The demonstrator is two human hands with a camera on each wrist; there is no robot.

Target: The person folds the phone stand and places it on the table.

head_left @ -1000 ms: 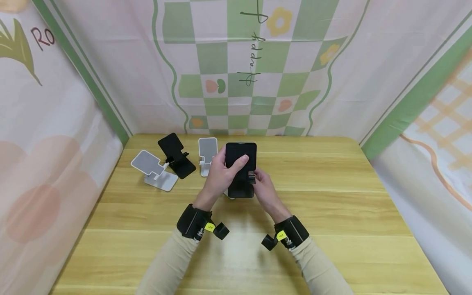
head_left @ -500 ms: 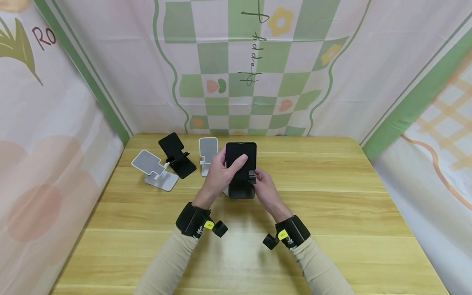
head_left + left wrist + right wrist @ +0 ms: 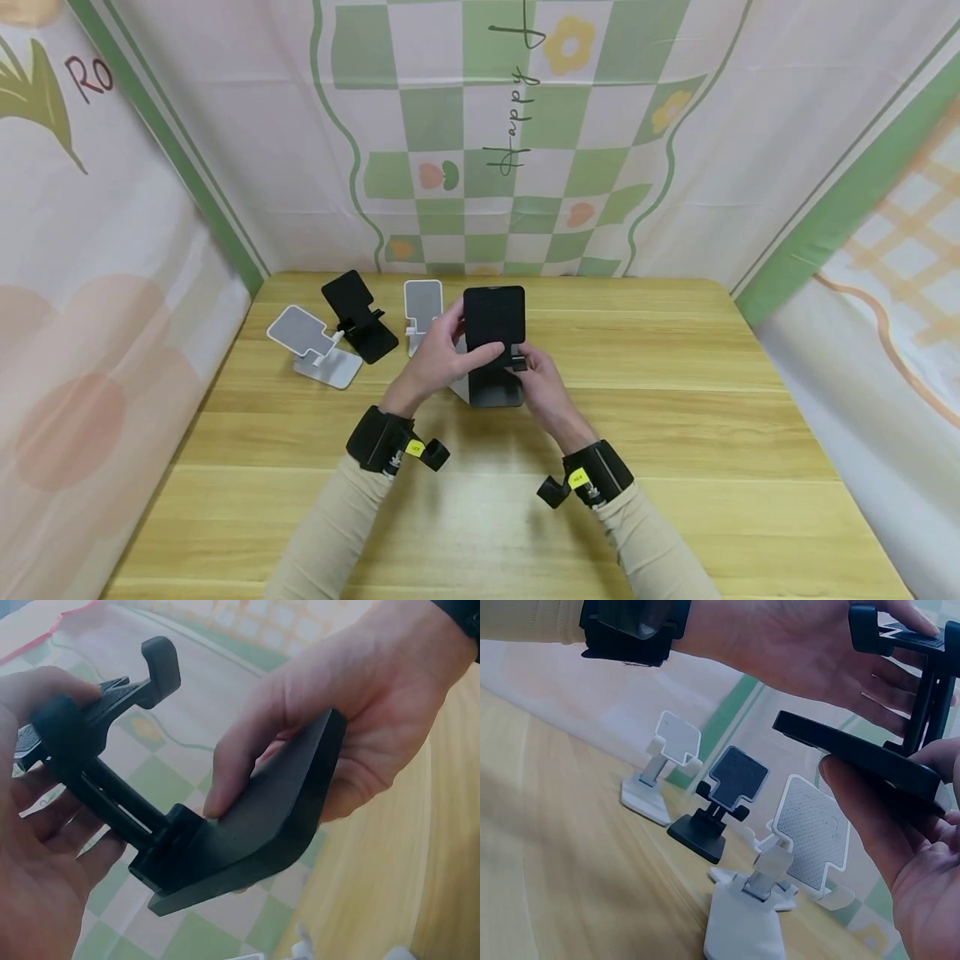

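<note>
Above the far half of the wooden table (image 3: 697,433), the left hand (image 3: 433,362) pinches the plate (image 3: 493,307) of the black phone stand (image 3: 493,329), and the right hand (image 3: 549,392) clamps its base (image 3: 497,392), where firm support should limit twisting.

Held black stand (image 3: 494,317): hard plastic by look, matt. Its base plate (image 3: 259,810): smooth, dull sheen on the upper face. Its twin posts (image 3: 105,814): smooth; metal or plastic, cannot tell. Nearest white stand (image 3: 771,864): smooth plastic look; its grey pad (image 3: 810,825) finely textured, matt. Counter (image 3: 675,433): wood-grained, smooth, soft shine between the forearms. Backdrop (image 3: 427,117): printed cloth, matt, lightly creased. Sleeves (image 3: 326,525): beige cloth, matt, wrinkled.
</note>
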